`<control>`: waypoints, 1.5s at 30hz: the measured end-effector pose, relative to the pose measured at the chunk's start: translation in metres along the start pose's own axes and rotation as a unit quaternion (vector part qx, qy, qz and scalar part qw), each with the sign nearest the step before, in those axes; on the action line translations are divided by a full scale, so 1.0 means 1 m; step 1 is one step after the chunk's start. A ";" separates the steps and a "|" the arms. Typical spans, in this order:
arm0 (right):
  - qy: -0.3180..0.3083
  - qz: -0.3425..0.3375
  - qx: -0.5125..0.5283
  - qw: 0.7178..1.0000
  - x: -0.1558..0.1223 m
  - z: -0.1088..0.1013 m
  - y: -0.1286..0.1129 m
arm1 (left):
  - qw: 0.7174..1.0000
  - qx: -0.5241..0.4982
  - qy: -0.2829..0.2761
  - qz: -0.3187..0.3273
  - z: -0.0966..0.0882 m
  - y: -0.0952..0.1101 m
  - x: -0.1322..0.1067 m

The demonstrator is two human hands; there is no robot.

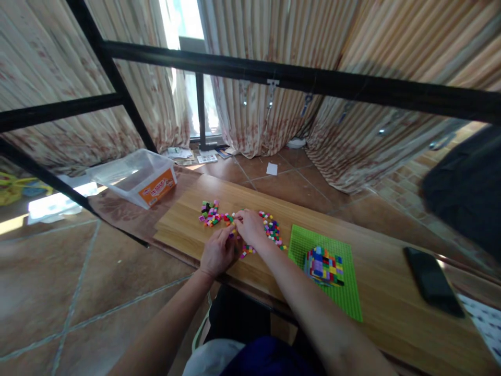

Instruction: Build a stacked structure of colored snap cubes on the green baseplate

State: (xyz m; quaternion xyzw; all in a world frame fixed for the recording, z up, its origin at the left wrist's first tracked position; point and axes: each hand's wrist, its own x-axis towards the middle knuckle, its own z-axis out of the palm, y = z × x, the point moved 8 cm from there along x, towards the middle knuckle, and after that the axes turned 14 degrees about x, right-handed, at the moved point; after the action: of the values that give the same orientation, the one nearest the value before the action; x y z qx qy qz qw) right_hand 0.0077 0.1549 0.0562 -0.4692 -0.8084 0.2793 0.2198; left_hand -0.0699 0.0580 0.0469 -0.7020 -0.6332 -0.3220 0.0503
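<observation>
Small coloured bricks lie scattered on a wooden table (383, 292), with one heap (210, 213) at the far left and another heap (272, 230) near the middle. My left hand (217, 251) rests palm down among the bricks, fingers curled together at the tips. My right hand (250, 227) is beside it, fingers bent down onto the loose bricks. What either hand pinches is too small to make out. To the right lies a green baseplate (348, 300) carrying a built block of many-coloured bricks (324, 265).
A clear plastic box with an orange label (136, 176) stands at the table's far left end. A black phone (432, 281) lies at the right. A black metal frame (274, 73) crosses above. Curtains and tiled floor lie behind.
</observation>
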 end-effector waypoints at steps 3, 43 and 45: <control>-0.019 0.009 -0.035 0.999 0.008 0.009 0.000 | 1.000 -0.005 -0.002 -0.010 0.000 0.000 0.000; -0.030 -0.131 0.068 0.989 -0.063 -0.004 -0.008 | 0.993 -0.101 -0.055 0.023 0.001 0.003 0.003; -0.019 -0.116 0.042 0.992 -0.063 -0.003 -0.007 | 0.995 -0.093 -0.044 0.016 -0.001 0.003 0.002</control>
State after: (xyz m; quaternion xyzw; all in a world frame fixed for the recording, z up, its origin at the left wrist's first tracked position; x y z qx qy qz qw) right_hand 0.0342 0.0972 0.0578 -0.3570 -0.8490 0.2942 0.2552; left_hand -0.0677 0.0586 0.0502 -0.7271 -0.5910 -0.3473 -0.0377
